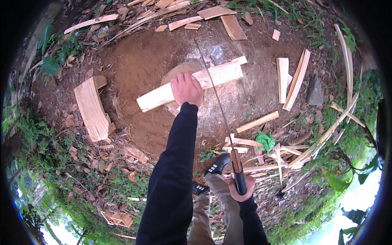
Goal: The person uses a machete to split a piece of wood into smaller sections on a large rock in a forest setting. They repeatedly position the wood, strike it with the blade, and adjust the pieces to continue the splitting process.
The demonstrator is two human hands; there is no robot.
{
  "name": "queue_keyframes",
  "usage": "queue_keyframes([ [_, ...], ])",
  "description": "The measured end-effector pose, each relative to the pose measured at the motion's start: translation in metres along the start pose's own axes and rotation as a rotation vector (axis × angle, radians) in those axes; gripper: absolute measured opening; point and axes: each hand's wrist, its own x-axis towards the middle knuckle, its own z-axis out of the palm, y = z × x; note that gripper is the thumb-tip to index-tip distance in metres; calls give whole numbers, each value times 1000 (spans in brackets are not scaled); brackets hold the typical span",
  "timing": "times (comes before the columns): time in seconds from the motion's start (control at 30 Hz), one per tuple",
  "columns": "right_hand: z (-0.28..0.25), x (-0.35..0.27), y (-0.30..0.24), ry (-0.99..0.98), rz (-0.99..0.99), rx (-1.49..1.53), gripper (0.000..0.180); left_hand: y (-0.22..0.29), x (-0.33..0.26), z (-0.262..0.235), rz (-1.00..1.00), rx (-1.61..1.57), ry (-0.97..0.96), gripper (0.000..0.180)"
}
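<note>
My left hand (186, 88) presses down on a long pale split plank (157, 96) that lies across a round wooden chopping block (173, 72) on the bare earth. My right hand (241, 188) is closed around the dark and wooden handle of a long thin-bladed machete (215, 90). The blade runs up and away from me and passes over the plank's right part, near the left hand; whether it touches the wood I cannot tell. My shoe (217, 163) and trouser leg show below the blade.
A wide curved slab (91, 108) lies on the left. Split boards (295, 79) lie at the right, more offcuts (228, 24) at the top. Thin strips, a green leaf scrap (266, 141) and a flat stone (315, 92) sit on the right. Weeds ring the patch.
</note>
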Motion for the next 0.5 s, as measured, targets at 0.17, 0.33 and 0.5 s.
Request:
queue_keyframes([
  [0.17,12,47,3,-87,-30,135,8,2,-2,1,4,17,-20,19],
  [0.33,1,19,5,-63,-34,9,7,-2,0,-1,5,18,7,18],
  [0.5,14,56,13,-51,-47,188,12,5,1,1,13,22,-2,19],
])
